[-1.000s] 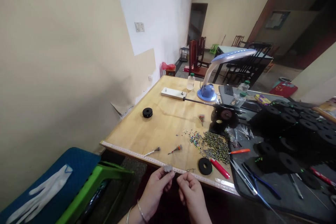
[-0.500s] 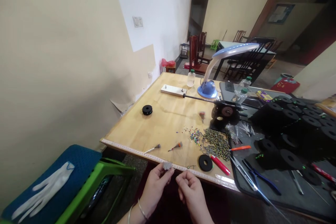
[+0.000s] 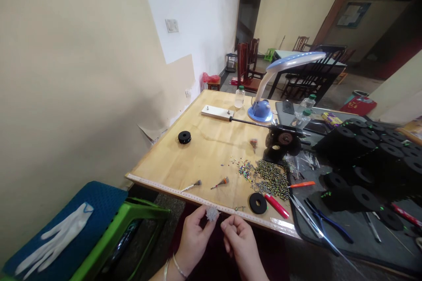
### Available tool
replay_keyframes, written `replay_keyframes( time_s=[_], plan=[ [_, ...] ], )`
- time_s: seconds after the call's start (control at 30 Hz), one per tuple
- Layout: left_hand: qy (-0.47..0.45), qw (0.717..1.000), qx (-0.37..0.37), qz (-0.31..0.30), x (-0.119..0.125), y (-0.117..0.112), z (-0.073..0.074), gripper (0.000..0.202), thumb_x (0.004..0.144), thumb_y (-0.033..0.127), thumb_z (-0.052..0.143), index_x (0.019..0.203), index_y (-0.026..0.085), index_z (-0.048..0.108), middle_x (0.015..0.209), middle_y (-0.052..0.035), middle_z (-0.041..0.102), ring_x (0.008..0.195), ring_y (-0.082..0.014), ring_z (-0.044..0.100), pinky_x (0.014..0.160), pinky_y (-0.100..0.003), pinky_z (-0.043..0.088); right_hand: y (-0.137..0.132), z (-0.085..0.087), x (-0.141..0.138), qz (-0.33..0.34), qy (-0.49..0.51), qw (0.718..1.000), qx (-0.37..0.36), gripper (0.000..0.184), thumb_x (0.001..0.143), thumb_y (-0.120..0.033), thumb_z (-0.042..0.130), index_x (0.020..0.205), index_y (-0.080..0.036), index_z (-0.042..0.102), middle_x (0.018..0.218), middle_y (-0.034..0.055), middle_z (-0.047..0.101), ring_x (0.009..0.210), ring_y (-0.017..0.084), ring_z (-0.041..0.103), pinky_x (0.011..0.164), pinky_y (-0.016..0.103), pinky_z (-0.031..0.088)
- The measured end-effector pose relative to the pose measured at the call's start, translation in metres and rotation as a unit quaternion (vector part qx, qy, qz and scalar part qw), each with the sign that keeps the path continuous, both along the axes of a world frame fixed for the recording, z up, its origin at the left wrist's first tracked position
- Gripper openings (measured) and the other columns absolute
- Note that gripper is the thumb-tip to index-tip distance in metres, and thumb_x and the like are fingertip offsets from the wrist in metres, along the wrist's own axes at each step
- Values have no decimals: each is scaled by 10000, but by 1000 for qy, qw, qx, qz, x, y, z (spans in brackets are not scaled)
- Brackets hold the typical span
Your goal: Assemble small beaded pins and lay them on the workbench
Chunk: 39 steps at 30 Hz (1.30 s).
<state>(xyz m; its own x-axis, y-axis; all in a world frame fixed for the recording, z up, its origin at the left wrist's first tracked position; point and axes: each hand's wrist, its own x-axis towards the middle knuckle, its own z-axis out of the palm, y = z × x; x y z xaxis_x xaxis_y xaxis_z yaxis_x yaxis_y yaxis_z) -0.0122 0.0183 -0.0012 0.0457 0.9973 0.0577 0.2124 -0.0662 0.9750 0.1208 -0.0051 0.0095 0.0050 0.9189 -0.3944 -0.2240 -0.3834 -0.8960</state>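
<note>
One small silvery tuft (image 3: 212,214) sits at the near table edge, at 6 o'clock in the head view: pale grey, fuzzy in outline, roughly round, with fine detail too small to resolve. It is pinched between the thumb and fingertips of the left hand (image 3: 194,239), which is curled closed around its lower part; a bangle shows at that wrist. The right hand (image 3: 240,239) lies just beside, at 3 o'clock from the tuft, fingers bunched together at the tips; whether it holds a thread or wire cannot be told. The two hands are near each other but not touching.

Beyond the tuft, the wooden table (image 3: 204,149) carries a measuring tape (image 3: 165,187) along its near edge. At 12 o'clock from the hands lie two small brushes (image 3: 220,182); at 1 o'clock, a black disc (image 3: 257,203), a red-handled tool (image 3: 276,206) and a bead pile (image 3: 267,178).
</note>
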Motion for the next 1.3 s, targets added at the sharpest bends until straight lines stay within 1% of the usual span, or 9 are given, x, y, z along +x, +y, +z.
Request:
replay_keyframes(
  time_s=[0.13, 0.33, 0.43, 0.57, 0.77, 0.9, 1.03, 1.2, 1.3],
  plan=[
    [24, 999, 29, -2, -2, -1, 0, 168, 825, 295, 614, 762, 149, 668, 694, -25, 661, 655, -173, 576, 626, -231, 449, 0, -2, -1, 3, 2, 1000, 1, 445, 691, -595, 668, 631, -194, 486, 338, -103, 418, 305, 41, 241, 355, 178, 155],
    [31, 998, 55, -1, -4, -1, -1, 148, 818, 291, 621, 778, 163, 684, 725, -42, 679, 681, -189, 599, 651, -250, 471, 1, 0, -1, -1, 7, 1000, -6, 434, 687, -582, 676, 628, -196, 487, 331, -108, 411, 301, 42, 230, 349, 177, 149],
    [48, 995, 92, -13, -5, -1, 2, 121, 818, 276, 627, 782, 180, 692, 729, -42, 679, 691, -188, 600, 657, -253, 471, 0, 0, -1, -3, 15, 1000, -13, 426, 683, -569, 686, 621, -199, 483, 327, -111, 404, 298, 42, 227, 349, 180, 142],
    [80, 986, 142, -38, -6, -2, 7, 88, 832, 217, 607, 801, 197, 687, 732, -38, 673, 699, -181, 601, 662, -246, 467, 0, -2, -1, -6, 38, 999, -10, 417, 697, -553, 684, 626, -196, 481, 335, -118, 397, 300, 35, 222, 350, 178, 136],
    [109, 972, 199, -59, -7, -4, 8, 105, 830, 145, 585, 853, 194, 675, 742, -43, 665, 701, -177, 601, 652, -243, 467, 1, -3, 0, -16, 54, 998, -15, 445, 678, -579, 697, 630, -189, 488, 343, -114, 413, 297, 29, 236, 346, 171, 144],
    [128, 967, 207, -75, -7, -4, 8, 116, 841, 131, 560, 849, 187, 662, 725, -42, 646, 689, -172, 588, 638, -242, 459, 1, -4, 1, -23, 63, 998, -7, 459, 673, -592, 705, 653, -186, 493, 352, -110, 432, 296, 30, 258, 342, 165, 167],
    [143, 964, 203, -92, -7, -4, 10, 112, 856, 153, 549, 821, 183, 651, 694, -37, 616, 660, -167, 565, 608, -240, 440, 2, -7, 1, -23, 67, 998, -2, 477, 667, -611, 706, 678, -181, 502, 359, -104, 449, 291, 29, 276, 336, 157, 176],
    [137, 964, 200, -108, -5, -5, 10, 140, 875, 171, 525, 798, 182, 640, 677, -30, 597, 647, -163, 547, 594, -239, 421, 3, -13, 2, -30, 69, 997, 5, 475, 674, -608, 708, 742, -173, 529, 357, -105, 462, 284, 30, 281, 327, 150, 176],
    [128, 967, 191, -112, -3, -5, 8, 160, 889, 192, 524, 772, 177, 632, 667, -24, 589, 642, -158, 541, 596, -236, 412, 3, -13, 2, -34, 66, 997, 13, 471, 679, -603, 709, 750, -171, 535, 349, -106, 464, 282, 26, 272, 327, 146, 165]
  ],
)
